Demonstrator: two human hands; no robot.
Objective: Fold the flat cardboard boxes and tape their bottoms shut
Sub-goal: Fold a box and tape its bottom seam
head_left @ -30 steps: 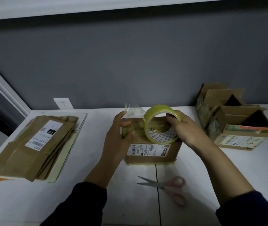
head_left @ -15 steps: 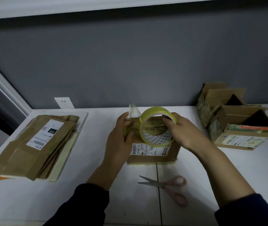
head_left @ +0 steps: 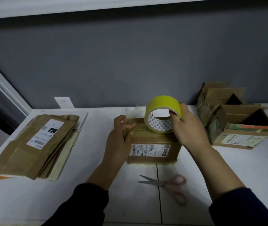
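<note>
Box (head_left: 152, 139) sits mid-surface, right in front of the person, closed side up & a white shipping label on its near face. Left hand (head_left: 118, 142) grips the box's left end: fingers (head_left: 125, 123) curled over the top edge, thumb pressed on the near side. Right hand (head_left: 188, 129) holds the tape roll (head_left: 162, 103), yellow, stood on edge w/ its lower rim touching the box top towards the right. One finger is hooked thru the white core, the rest wrapped round the outside. A yellowish strip seems to run along the top seam btw the two hands, tho the light's too dim to be sure. Yellowish tape also shows along the box's bottom edge where it meets the surface (head_left: 227, 168).

Scissors (head_left: 164, 185), pink handles, lie on the surface just nearer than the box, blades parted a little & pointing left, neither hand on them. Flat boxes (head_left: 32, 149) are piled well off to the left, overlapping, top one w/ a white barcode label. Far right, two folded boxes (head_left: 237, 128) stand side by side, touching, flaps raised & tops open. Behind it all, a grey wall (head_left: 130, 62) w/ a white socket (head_left: 64, 102) low down, left of centre. Dark sleeves (head_left: 87, 204) cover both forearms at the bottom of view.
</note>
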